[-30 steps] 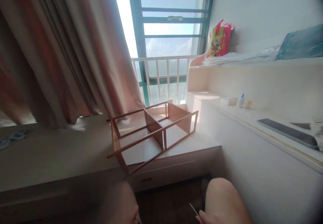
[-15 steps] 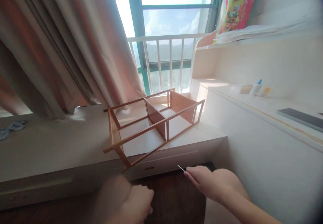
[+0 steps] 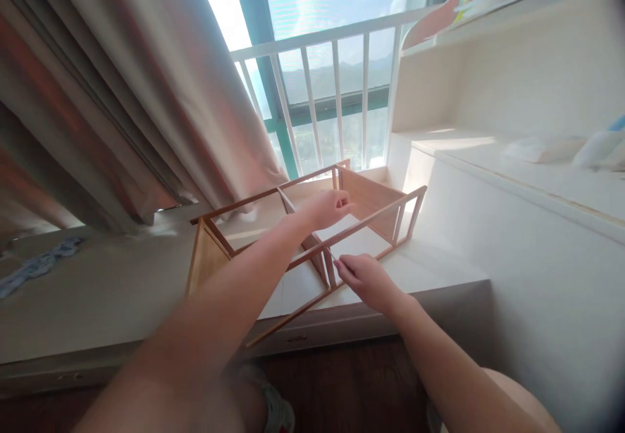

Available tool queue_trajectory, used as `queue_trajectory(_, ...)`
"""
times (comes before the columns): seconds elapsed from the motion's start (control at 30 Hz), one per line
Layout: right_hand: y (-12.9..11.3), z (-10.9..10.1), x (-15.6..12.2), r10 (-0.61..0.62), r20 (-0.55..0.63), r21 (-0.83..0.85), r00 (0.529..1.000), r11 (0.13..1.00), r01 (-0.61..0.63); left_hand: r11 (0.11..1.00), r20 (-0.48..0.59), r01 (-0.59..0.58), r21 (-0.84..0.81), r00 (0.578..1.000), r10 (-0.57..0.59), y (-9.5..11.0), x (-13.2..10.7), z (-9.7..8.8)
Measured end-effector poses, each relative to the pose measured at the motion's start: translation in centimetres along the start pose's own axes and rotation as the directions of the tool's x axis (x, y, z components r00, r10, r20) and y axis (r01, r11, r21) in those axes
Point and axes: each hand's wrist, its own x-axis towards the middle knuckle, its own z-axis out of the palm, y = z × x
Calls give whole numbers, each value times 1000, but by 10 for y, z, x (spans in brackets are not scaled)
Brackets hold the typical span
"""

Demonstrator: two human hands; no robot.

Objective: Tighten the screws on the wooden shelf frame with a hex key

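A brown wooden shelf frame lies on its side on the white window ledge. My left hand reaches over its upper rail, fingers curled, above the compartment between the middle and right panels. Whatever those fingers hold, if anything, is hidden. Lower and nearer, my right hand is closed on a thin pale rod; only its short tip shows. The tip points up and left, close to the upright by the middle panel; I cannot tell whether they touch.
A curtain hangs at the left, and a crumpled cloth lies on the ledge. White railings stand before the window. To the right is a white cabinet with blurred items on top. Dark floor shows below.
Both hands have moved up and forward from above the floor to the shelf frame. The left hand now reaches over it. My view has moved closer and tilted down.
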Motion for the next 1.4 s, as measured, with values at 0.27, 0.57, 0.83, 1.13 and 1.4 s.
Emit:
queue_trajectory(0.27,13,1,-12,-21,112,59,994,998,15,965,357,-69,-253,921,159,-23,27,45)
queue_trajectory(0.57,8,4,-2,-12,9,96,1000,995,11,876,485,56,-478,848,211,-21,34,49)
queue_trajectory(0.83,2,2,8,-7,71,87,997,996,1,836,532,141,-530,823,199,-18,35,48)
queue_trajectory(1.13,5,-2,8,27,120,45,992,998,-32,860,614,207,-467,776,147,-18,36,49)
queue_trajectory(1.4,6,-7,7,59,97,-27,993,998,-57,867,683,256,-428,719,125,-19,37,52)
